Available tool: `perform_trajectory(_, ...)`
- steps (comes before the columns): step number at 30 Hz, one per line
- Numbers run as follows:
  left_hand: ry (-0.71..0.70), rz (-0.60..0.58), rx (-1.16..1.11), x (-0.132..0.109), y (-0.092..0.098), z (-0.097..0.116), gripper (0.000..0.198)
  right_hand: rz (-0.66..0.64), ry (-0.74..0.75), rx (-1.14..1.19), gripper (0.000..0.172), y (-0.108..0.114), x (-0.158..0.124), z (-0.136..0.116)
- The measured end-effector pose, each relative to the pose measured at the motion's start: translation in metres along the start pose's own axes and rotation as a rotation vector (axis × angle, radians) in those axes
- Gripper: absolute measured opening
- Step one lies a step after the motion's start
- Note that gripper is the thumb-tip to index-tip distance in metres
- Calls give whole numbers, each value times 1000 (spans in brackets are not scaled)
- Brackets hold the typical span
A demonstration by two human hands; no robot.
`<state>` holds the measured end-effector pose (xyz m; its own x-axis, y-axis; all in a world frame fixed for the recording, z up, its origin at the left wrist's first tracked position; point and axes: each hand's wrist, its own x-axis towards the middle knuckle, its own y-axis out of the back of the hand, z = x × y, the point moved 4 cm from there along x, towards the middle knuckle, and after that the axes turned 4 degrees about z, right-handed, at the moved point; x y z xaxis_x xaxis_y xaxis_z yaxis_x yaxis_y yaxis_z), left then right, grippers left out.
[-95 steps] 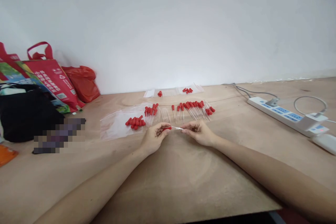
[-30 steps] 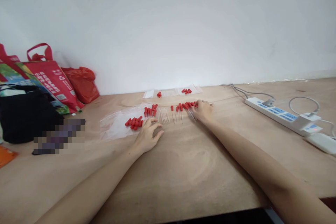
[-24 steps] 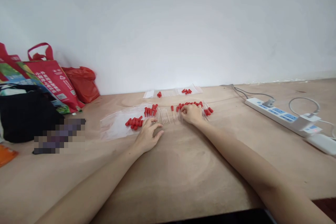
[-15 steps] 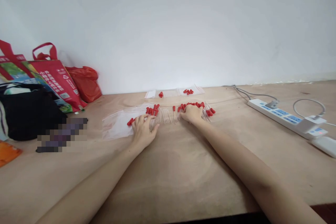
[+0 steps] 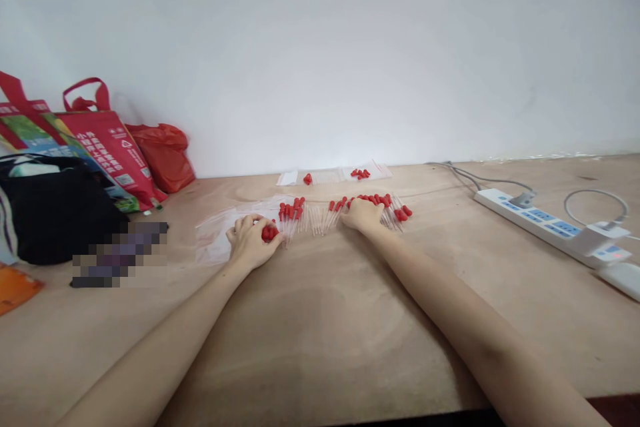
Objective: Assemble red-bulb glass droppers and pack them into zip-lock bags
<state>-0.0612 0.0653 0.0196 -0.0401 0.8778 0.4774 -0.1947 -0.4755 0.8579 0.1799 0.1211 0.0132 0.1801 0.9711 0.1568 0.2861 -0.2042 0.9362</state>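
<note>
My left hand (image 5: 250, 243) curls around a small cluster of red rubber dropper bulbs (image 5: 270, 233), which shows between its fingers and thumb at the edge of a clear plastic bag (image 5: 213, 237). Just right of it lie glass droppers with red bulbs (image 5: 291, 211), and beside them bare glass tubes (image 5: 315, 220). My right hand (image 5: 365, 215) rests over a row of red-bulbed droppers (image 5: 384, 200), its fingers bent down among them. Its fingertips are hidden, so what they grip cannot be made out.
Toward the wall lies a flat clear bag (image 5: 327, 177) with tubes and red bulbs. At right sit a white power strip (image 5: 525, 213) and cables. Shopping bags (image 5: 107, 153), a black bag (image 5: 57, 213) and a blurred dark object (image 5: 120, 253) stand or lie at left.
My left hand has shifted left and curled in, and red bulbs now show between its fingers and thumb. My right hand stays over the droppers, almost unmoved.
</note>
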Motion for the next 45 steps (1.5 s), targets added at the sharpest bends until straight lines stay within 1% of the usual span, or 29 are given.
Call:
perform_trajectory(3, 10, -11, 15, 0, -1, 1, 27, -14, -12, 4, 22, -1, 1, 2)
perform_trajectory(6, 24, -26, 15, 0, -2, 0, 25, 2, -18, 30, 23, -2, 1, 3)
perform_trajectory(11, 27, -16, 20, -1, -2, -2, 24, 35, -32, 52, 29, -7, 2, -3)
perform_trajectory(15, 20, -2, 35, -1, -1, -2, 23, 13, -22, 38, 33, -8, 2, -9)
perform_trajectory(19, -28, 43, 83, -2, 1, 0, 25, -15, 15, -25, 32, -6, 1, -10)
perform_trajectory(25, -142, 145, 143, -3, 2, 7, 20, -27, 80, -137, 30, -6, -4, -8)
perform_trajectory(28, -150, 193, 140, -3, 4, 8, 18, 9, 113, -149, 29, -3, -12, -5)
perform_trajectory(30, -135, 242, 109, -3, 9, 9, 17, 82, 157, -137, 29, 4, -19, 2)
perform_trajectory(32, -138, 296, 31, -4, 15, 13, 17, 162, 245, -87, 27, 11, -28, 12)
perform_trajectory(33, -162, 305, -34, -6, 18, 17, 17, 183, 308, -37, 25, 13, -33, 18)
perform_trajectory(34, -201, 289, -114, -8, 19, 22, 17, 177, 381, 41, 22, 15, -38, 25)
perform_trajectory(35, -250, 244, -202, -11, 18, 29, 17, 163, 452, 135, 20, 15, -43, 32)
perform_trajectory(36, -304, 172, -286, -15, 16, 36, 16, 148, 508, 219, 17, 15, -48, 39)
perform_trajectory(38, -392, -6, -410, -24, 8, 51, 15, 140, 576, 336, 13, 13, -56, 52)
perform_trajectory(40, -438, -138, -459, -33, 0, 62, 13, 158, 636, 412, 15, 11, -63, 58)
perform_trajectory(42, -462, -184, -469, -39, -5, 68, 14, 186, 708, 457, 23, 9, -69, 57)
perform_trajectory(45, -491, -165, -460, -40, -7, 73, 23, 175, 789, 446, 28, 6, -77, 47)
